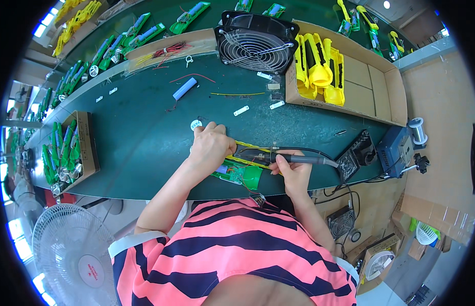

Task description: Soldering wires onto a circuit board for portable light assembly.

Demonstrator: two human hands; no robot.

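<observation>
My right hand (295, 173) is closed around the grey handle of a soldering iron (306, 159), whose cable runs off to the right. Its front end points left, over a yellow-edged plastic housing (242, 145). My left hand (213, 147) is curled shut at the left end of that housing; its fingertips hide what they pinch. Just below, near the table's front edge, lies a green flashlight-like housing (251, 177) with a circuit board (229, 176), thin wires and a blue cell partly under my left hand. A round white sticker (196, 124) is beside my left knuckles.
A loose blue battery cell (185, 88), wires and small white pieces (241, 110) lie beyond my hands. A black fan (257, 43) stands at the back, beside a carton (372, 92) of yellow housings. A soldering station (395, 152) is right; a box (87, 143) of green assemblies is left.
</observation>
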